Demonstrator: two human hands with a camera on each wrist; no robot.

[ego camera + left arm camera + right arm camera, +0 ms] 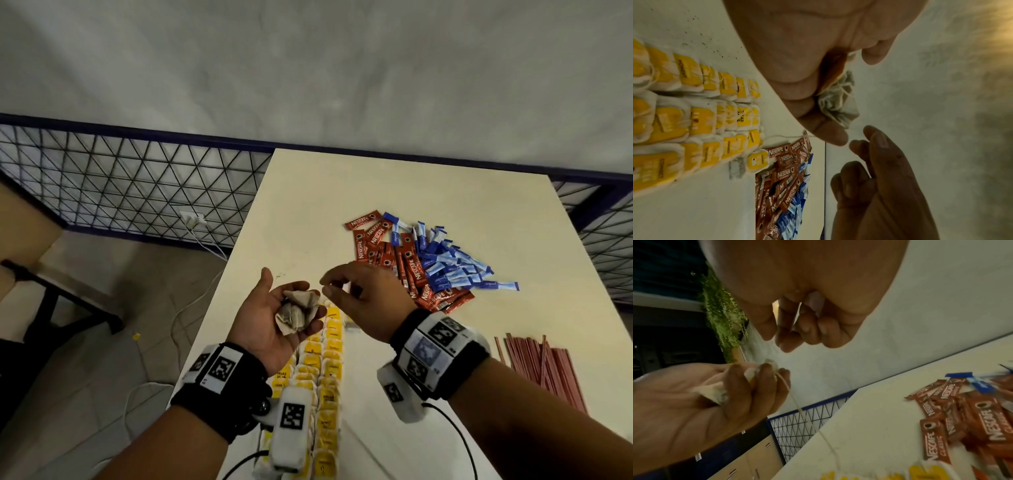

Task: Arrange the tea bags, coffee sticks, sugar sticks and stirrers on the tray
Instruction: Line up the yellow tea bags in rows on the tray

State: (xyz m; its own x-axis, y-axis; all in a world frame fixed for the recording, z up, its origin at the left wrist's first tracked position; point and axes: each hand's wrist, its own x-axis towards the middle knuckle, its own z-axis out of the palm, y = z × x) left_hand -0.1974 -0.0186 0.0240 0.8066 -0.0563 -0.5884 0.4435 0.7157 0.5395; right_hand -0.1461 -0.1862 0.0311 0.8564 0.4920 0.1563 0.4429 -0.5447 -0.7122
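On the table [342,192] the tea bags [327,370] are laid in rows at the near left edge; the coffee sticks [407,267] are heaped farther back and to the right; the sugar sticks [448,265] are piled just right of them, partly overlapping; the stirrers [544,366] are placed at the near right, well apart from the heap.

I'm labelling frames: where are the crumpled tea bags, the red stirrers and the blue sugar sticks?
crumpled tea bags [297,311], head view, middle.
red stirrers [544,368], head view, bundle's middle.
blue sugar sticks [448,265], head view, pile's middle.

Crumpled tea bag [715,391] in left hand [694,410]
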